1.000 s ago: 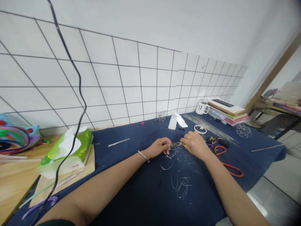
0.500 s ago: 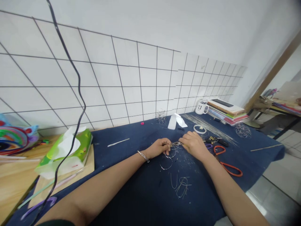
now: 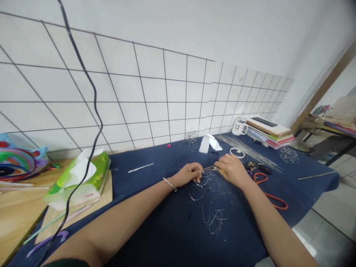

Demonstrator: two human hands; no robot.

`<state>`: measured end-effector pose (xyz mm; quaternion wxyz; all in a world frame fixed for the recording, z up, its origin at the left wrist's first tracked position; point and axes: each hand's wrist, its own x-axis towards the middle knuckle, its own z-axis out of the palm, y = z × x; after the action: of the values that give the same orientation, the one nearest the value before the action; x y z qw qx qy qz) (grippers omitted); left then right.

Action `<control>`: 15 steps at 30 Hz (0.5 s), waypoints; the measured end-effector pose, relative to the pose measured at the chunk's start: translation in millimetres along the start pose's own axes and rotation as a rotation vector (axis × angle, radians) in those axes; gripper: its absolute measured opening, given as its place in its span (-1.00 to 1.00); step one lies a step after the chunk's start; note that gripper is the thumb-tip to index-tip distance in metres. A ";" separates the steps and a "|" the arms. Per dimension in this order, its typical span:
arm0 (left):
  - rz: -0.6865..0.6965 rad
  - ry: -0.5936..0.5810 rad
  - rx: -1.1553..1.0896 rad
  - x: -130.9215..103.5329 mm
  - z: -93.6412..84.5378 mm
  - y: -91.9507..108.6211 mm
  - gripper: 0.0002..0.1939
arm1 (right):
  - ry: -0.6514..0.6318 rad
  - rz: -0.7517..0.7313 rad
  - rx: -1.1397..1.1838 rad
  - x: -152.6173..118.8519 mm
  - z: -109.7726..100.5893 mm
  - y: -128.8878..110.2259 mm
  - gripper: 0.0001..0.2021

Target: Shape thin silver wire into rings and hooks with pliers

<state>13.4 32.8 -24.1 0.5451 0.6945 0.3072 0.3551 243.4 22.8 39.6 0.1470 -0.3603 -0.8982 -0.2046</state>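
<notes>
My left hand [image 3: 191,172] is closed in a pinch on a thin bent wire piece [image 3: 197,200], with round loops hanging below the fingers. My right hand [image 3: 229,168] wraps round pliers [image 3: 211,168]; a bit of yellow handle shows under its fingers, and the metal jaws point toward my left fingertips. Whether the jaws grip the wire is too small to tell. Below both hands, a cluster of loose bent wires [image 3: 216,221] lies on the dark blue cloth [image 3: 167,226].
Orange-handled scissors [image 3: 260,178] lie partly behind my right forearm, near black-handled tools [image 3: 263,168]. Long straight wires [image 3: 250,154] stretch toward a mug [image 3: 238,127] and stacked books [image 3: 268,131]. On the left are a green tissue pack [image 3: 80,178] and a hanging black cable [image 3: 95,96].
My right hand has moved slightly right, away from my left hand, with the pliers, so more of their metal jaws and yellow handle shows. My left hand stays nearly still.
</notes>
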 end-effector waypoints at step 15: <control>-0.003 -0.028 0.026 -0.2 0.3 -2.2 -0.78 | 0.014 -0.009 -0.021 3.2 0.1 -10.1 -0.83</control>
<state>13.4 33.0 -26.3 0.5408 0.7060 0.3051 0.3405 234.1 18.1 38.2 0.1486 -0.3564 -0.8966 -0.2170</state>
